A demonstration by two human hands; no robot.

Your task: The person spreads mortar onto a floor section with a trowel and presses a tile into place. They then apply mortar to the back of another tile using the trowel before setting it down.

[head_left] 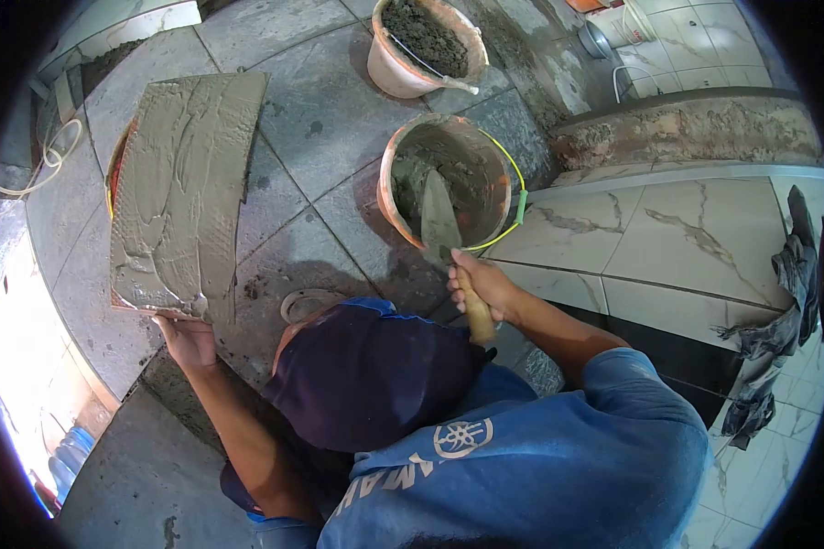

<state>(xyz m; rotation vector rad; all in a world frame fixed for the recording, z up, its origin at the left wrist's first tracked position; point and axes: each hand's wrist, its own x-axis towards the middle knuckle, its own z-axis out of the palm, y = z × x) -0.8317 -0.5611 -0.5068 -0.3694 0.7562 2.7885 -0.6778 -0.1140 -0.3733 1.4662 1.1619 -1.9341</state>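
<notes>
My right hand (487,291) is wrapped around the wooden handle of a trowel (439,215). The trowel's mortar-smeared blade dips into an orange bucket (399,215) with wet grey mortar (471,174) inside. At the left, a tile (247,119) lies with its upper face coated in ridged, uneven mortar. My left hand (190,342) holds the tile's near edge, with the fingers partly hidden beneath it. A red rounded thing with a yellow edge (113,174) shows from under the tile's left side.
A second bucket (395,69) of dark, crumbly mix stands at the back. Marble-patterned tiles (696,229) form a ledge at right, with a dark cloth (796,265) draped over it. A cap (366,375) and blue shirt fill the near middle. A pale hose (50,160) lies far left.
</notes>
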